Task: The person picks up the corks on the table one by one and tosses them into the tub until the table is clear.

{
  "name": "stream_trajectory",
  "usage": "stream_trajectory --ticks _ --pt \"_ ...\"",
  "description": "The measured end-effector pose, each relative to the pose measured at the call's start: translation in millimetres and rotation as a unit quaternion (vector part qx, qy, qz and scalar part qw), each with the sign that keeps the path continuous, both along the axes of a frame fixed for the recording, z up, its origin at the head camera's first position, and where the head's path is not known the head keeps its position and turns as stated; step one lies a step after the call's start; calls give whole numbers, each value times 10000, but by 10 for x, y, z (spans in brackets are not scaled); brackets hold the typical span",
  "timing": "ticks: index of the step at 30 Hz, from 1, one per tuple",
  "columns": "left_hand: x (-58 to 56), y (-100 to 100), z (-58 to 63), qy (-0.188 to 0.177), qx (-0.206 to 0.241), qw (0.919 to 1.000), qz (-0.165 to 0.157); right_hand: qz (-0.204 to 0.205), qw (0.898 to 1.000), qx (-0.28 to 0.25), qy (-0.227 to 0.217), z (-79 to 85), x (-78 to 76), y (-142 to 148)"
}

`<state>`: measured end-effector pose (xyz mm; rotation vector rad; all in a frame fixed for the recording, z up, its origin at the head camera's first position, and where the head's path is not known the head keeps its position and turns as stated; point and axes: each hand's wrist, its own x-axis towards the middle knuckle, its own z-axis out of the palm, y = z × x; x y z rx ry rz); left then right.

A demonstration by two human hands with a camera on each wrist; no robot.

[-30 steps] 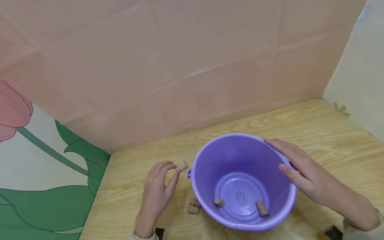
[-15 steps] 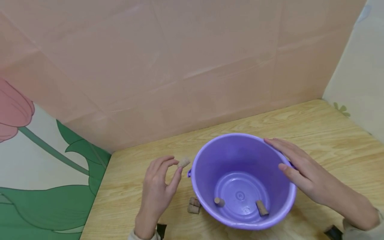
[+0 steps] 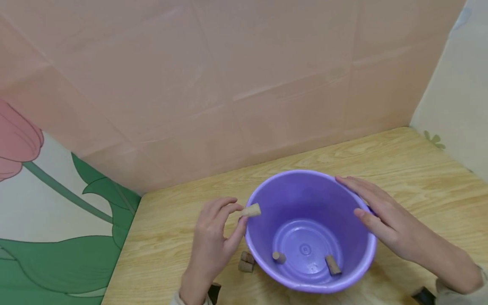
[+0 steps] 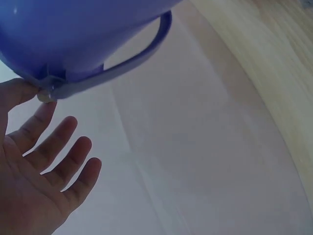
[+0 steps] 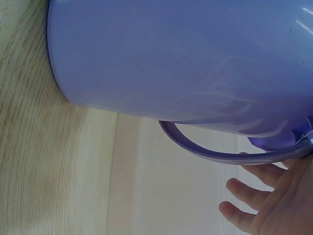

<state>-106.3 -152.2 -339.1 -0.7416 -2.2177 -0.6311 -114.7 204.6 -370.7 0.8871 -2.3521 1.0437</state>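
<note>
My left hand (image 3: 213, 241) pinches a pale cork (image 3: 253, 210) between thumb and forefinger, over the left rim of a purple bucket (image 3: 305, 190). In the left wrist view, only a small end of the cork (image 4: 45, 97) shows beside the bucket's handle (image 4: 117, 73); the other fingers are spread. My right hand (image 3: 385, 218) rests on the bucket's right rim, its fingers fairly straight and the thumb over the inner side. Inside the bucket, a cork (image 3: 279, 257) and another cork (image 3: 333, 265) lie apart on the bottom. Two brown corks (image 3: 246, 262) lie together outside, at left.
The bucket stands on a wood-grain table (image 3: 175, 220). A pinkish sheet (image 3: 228, 84) hangs behind it. Flower-patterned panels (image 3: 57, 212) flank the left side, and a pale wall (image 3: 465, 106) stands at right. The bucket's handle (image 5: 210, 154) hangs down at the far side.
My left hand has moved right with the cork, from beside the bucket to over its left rim. The right hand and the other corks stay in place.
</note>
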Motion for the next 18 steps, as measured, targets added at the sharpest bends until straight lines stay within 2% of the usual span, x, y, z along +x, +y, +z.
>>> stream_trajectory --ticks 11,18 --pt "-33 154 29 93 -108 9989 -455 -64 9999 69 -121 29 18 -21" --pt "-27 183 52 -270 -245 9969 -699 -34 9999 61 -87 22 15 -6"
